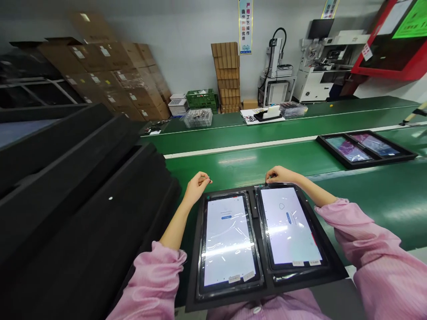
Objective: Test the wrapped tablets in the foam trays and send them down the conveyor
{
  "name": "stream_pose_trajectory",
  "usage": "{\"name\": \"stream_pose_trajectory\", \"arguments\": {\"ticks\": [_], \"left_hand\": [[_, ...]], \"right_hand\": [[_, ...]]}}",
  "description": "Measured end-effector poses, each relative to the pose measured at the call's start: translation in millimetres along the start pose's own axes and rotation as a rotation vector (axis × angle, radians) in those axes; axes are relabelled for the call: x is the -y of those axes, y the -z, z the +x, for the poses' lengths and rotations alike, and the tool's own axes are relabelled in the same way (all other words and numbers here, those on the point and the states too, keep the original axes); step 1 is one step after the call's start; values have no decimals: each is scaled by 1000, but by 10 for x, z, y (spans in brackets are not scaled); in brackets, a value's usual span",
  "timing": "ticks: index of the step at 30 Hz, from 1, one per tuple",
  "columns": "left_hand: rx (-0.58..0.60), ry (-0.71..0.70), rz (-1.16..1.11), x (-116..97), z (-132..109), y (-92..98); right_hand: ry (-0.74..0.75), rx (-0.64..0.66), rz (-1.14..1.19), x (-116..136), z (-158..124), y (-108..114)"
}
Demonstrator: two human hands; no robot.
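Observation:
Two tablets lie side by side in a black foam tray (191,284) in front of me, both with lit white screens and clear film. My left hand (196,186) is pinched closed just beyond the top left corner of the left tablet (228,240). A tiny dark bit shows at its fingertips, too small to name. At the top edge of the right tablet (290,226), my right hand (279,175) has its fingers pressed together; what they pinch is hidden. The right tablet sits slightly tilted in its slot, with its display turned sideways.
Stacked black foam trays (83,222) rise close on my left. Another foam tray with two lit tablets (348,149) lies on the green conveyor belt (230,166) at right. Beyond are clear plastic trays (199,118), a green crate (201,98) and cardboard boxes (133,84).

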State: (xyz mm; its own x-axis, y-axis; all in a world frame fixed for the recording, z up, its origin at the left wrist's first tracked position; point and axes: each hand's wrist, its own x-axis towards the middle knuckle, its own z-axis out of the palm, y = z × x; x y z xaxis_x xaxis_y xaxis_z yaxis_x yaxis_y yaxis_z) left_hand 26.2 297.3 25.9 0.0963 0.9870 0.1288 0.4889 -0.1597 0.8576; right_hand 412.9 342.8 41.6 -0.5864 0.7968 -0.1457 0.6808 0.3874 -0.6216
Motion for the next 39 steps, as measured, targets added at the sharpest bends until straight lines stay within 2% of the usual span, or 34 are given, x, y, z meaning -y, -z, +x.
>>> {"name": "stream_pose_trajectory", "arguments": {"ticks": [4,7,9,11,14,17,23,33,39], "left_hand": [[99,-76,169,-327,-98,-161],[189,-152,279,-688,-289,-448],[238,-206,386,-921,-528,-690],[322,-305,677,-1103,-832,-925],[441,-361,890,-1255,-1264,-1198],[507,-370,968,-1309,-1514,-1341],[527,-415,978,-1349,-1651,-1399],[335,-510,947,-1197,-1898,-1564],[345,-472,958,-1190,-1913,-1569]], "right_hand": [[-7,5,1,23,-9,70],[-11,24,-11,32,17,94],[-15,32,-24,39,47,91],[-15,43,-38,41,77,91],[-10,75,-51,33,112,116],[-1,107,-59,15,137,150],[9,174,-56,-28,176,161],[-9,455,28,9,491,261],[-22,504,58,29,524,238]]}}
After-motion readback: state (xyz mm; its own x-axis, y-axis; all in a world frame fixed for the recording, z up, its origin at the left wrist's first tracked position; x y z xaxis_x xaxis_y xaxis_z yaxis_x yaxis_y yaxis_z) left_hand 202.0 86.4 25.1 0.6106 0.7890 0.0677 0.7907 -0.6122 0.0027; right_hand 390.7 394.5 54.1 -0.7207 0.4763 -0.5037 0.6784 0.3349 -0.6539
